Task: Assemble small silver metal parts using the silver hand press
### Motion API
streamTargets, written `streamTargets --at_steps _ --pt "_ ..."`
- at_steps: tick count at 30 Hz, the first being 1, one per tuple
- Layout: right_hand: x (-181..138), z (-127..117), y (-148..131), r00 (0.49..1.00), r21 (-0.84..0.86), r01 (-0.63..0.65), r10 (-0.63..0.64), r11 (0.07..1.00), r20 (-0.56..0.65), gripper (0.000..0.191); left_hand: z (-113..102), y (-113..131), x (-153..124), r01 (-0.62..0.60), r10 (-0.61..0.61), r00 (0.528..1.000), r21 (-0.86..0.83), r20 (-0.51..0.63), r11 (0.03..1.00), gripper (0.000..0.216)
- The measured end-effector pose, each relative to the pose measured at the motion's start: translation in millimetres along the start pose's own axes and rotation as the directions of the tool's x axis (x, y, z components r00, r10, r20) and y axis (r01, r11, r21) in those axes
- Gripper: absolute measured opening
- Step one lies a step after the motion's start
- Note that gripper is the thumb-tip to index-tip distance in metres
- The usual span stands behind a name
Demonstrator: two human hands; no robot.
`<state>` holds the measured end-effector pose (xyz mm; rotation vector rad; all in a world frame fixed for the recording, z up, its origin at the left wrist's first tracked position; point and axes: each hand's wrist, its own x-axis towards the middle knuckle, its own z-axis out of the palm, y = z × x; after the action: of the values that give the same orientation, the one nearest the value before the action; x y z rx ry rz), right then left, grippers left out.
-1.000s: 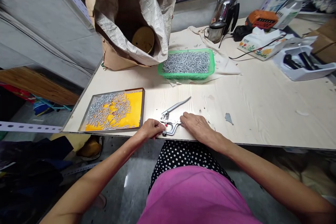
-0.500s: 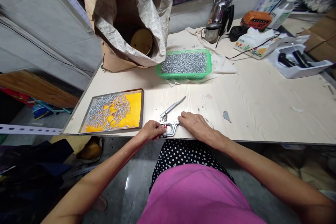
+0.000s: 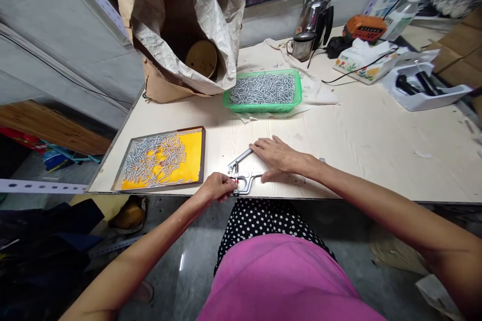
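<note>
A grey metal pair of hand pliers point(image 3: 247, 182), with a C-shaped frame, a spring and a small red part at the jaw, lies at the table's front edge. My left hand point(image 3: 218, 186) is closed in a pinch at the jaw; whatever is between its fingertips is hidden. Across the spread handles reaches my right hand point(image 3: 276, 155), fingertips on the raised upper handle and thumb by the lower one. On the left, a shallow tray point(image 3: 204, 155) with a yellow bottom holds many small silver metal pins point(image 3: 145, 153).
A green basket point(image 3: 263, 108) full of similar small metal pieces sits behind the pliers. Further back left stands a large open sack point(image 3: 165, 77). At the back right are a metal kettle point(image 3: 314, 15), an orange battery pack point(image 3: 364, 27) and a white tray point(image 3: 429, 100).
My right hand has moved up from the lower handle and now reaches over the upper handle as well. The left hand stays at the jaw.
</note>
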<state>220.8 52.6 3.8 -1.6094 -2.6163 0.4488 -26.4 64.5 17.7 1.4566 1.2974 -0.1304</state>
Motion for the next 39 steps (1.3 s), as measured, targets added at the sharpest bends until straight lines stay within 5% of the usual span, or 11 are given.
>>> streamTargets --at_steps 5,8,10,12,15,17,25,28,33,39 --pt "-3.5 -4.4 -8.1 0.999 -0.034 -0.035 0.035 0.999 0.002 0.089 0.5 -2.4 0.0 0.026 -0.026 1.0 0.047 -0.013 0.999 0.033" --pt "-8.9 -4.7 -12.0 0.999 -0.026 -0.048 0.048 0.998 -0.019 0.073 5.7 -2.5 -9.6 -0.007 0.037 0.991 0.23 -0.126 0.973 0.031" --pt "-12.7 -4.8 -14.7 0.998 -0.014 -0.048 0.047 0.999 -0.046 0.063 12.9 -0.1 -18.2 -0.095 0.218 0.94 0.414 -0.261 0.905 0.028" --pt "-16.1 -5.6 -18.2 0.997 -0.001 -0.046 0.046 0.999 -0.063 0.055 21.9 5.4 -23.0 -0.199 0.444 0.841 0.588 -0.308 0.784 0.023" --pt "-19.5 -6.6 -23.5 0.996 0.002 -0.058 0.058 0.998 -0.069 0.05 33.2 18.6 -15.1 -0.303 0.653 0.73 0.762 -0.201 0.573 0.027" --pt "-20.3 -5.6 -25.0 0.994 -0.001 -0.072 0.072 0.997 -0.078 0.049 36.2 27.7 -1.6 -0.335 0.697 0.708 0.816 -0.113 0.472 0.043" --pt "-27.2 -5.0 -18.9 0.992 0.015 -0.123 0.123 0.992 -0.036 0.072 29.4 48.0 26.1 -0.357 0.615 0.785 0.868 0.078 0.345 0.063" --pt "-30.6 -11.2 -24.5 0.984 -0.02 -0.176 0.175 0.984 -0.024 0.055 30.1 55.2 24.9 -0.318 0.581 0.81 0.89 0.075 0.328 0.064" --pt "-30.8 -14.7 -31.4 0.985 -0.076 -0.173 0.172 0.982 -0.023 0.023 33.7 59.7 26.7 -0.301 0.578 0.814 0.89 0.052 0.344 0.037" --pt "-30.8 -3.2 -30.5 0.986 -0.029 -0.163 0.162 0.986 -0.052 0.017 38.1 59.6 27.0 -0.301 0.555 0.831 0.87 0.039 0.391 0.023"
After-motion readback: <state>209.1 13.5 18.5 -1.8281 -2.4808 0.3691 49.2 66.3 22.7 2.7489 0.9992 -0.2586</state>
